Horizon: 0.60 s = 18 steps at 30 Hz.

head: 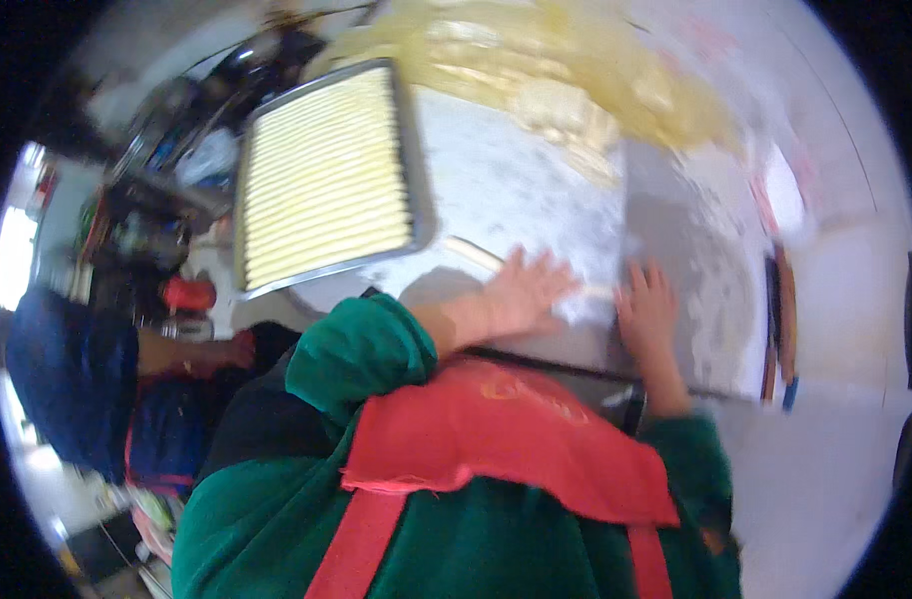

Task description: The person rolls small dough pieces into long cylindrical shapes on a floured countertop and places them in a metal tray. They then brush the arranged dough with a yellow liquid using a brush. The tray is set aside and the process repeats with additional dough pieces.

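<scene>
A thin rope of pale dough (474, 252) lies across the floured work surface (516, 180). My left hand (531, 292) is spread flat over its middle, fingers apart, hiding part of it. Past that hand a short stretch of the rope shows, ending by the fingers of my right hand (647, 307). My right hand rests palm down on the greyer part of the surface and is slightly blurred; whether it touches the rope's tip I cannot tell. Left of my hands, a dark metal tray (424, 180) holds several close parallel rows of pale dough strips (325, 180).
A heap of dough (557, 112) lies at the back, partly under yellowish plastic sheeting (650, 97). Long wooden-looking tools (785, 314) lie at the right edge. On the left are another person's hand (231, 352) and dark blue sleeve (74, 374), with a red object (189, 293) near them.
</scene>
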Each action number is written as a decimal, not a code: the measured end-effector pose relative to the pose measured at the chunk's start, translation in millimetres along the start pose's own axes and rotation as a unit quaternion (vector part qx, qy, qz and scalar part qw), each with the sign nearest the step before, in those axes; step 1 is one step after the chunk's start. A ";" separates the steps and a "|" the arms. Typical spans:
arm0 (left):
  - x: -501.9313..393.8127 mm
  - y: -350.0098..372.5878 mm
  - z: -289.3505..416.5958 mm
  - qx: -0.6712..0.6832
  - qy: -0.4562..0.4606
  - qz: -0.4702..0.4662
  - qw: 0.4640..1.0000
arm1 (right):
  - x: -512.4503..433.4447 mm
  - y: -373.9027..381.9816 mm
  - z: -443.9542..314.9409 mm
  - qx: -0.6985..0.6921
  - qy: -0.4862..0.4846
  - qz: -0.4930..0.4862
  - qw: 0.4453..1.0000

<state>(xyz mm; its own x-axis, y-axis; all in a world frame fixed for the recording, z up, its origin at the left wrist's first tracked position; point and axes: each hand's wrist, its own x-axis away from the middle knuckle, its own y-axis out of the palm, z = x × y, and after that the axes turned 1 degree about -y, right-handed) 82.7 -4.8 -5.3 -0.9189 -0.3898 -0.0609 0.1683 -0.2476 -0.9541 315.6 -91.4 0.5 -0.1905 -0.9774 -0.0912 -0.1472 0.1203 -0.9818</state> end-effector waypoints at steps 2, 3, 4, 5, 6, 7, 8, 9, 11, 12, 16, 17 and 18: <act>38.3 4.2 -13.3 0.024 0.005 0.002 1.000 | 37.2 -4.2 -4.1 0.063 0.038 -0.062 0.995; 53.9 -1.2 -17.8 0.060 -0.010 -0.026 0.998 | 47.4 -3.6 -7.5 0.070 0.021 -0.038 0.997; 59.5 -6.7 -25.1 -0.048 -0.027 -0.038 0.998 | 54.1 -2.5 -11.0 0.092 0.047 -0.061 0.993; 62.1 -15.9 -30.2 -0.088 -0.065 -0.014 0.994 | 49.3 -0.4 -13.5 0.072 0.029 -0.028 0.997; 63.6 -22.2 -33.5 -0.074 -0.125 0.017 0.989 | 39.4 3.5 -12.2 0.058 0.021 0.002 0.998; 61.5 -28.5 -35.1 -0.069 -0.187 0.049 0.979 | 23.7 6.1 -12.5 0.039 0.007 0.049 0.998; 61.2 -29.9 -34.6 -0.059 -0.209 0.050 0.975 | 16.4 11.5 -12.5 0.010 0.028 0.067 0.997; 63.8 -28.3 -32.0 -0.052 -0.220 0.064 0.972 | 15.8 12.1 -12.6 0.016 0.004 0.039 0.999; 76.5 -18.3 -28.0 -0.016 -0.148 0.053 0.987 | 29.7 11.6 -5.2 0.028 -0.046 -0.007 0.999; 88.1 -10.7 -29.1 0.010 -0.128 0.089 0.988 | 38.9 8.8 4.0 -0.012 -0.075 -0.009 0.997; 123.6 11.1 -29.2 0.092 -0.266 0.248 0.927 | 62.5 2.1 42.0 -0.046 0.158 -0.149 0.975; 120.8 8.2 -29.4 0.182 -0.251 0.224 0.924 | 62.1 -1.2 44.9 -0.218 0.179 -0.136 0.950; 112.5 3.7 -27.7 0.254 -0.234 0.248 0.905 | 53.5 -4.8 45.8 -0.359 0.226 -0.135 0.895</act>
<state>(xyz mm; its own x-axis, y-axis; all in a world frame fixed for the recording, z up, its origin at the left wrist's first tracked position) -30.0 -25.0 -23.9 -0.4530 -0.8687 -0.2003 0.7707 -0.2687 -0.5777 350.6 -152.2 -7.3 -0.4033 -0.8370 0.3698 -0.8025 0.1293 -0.5824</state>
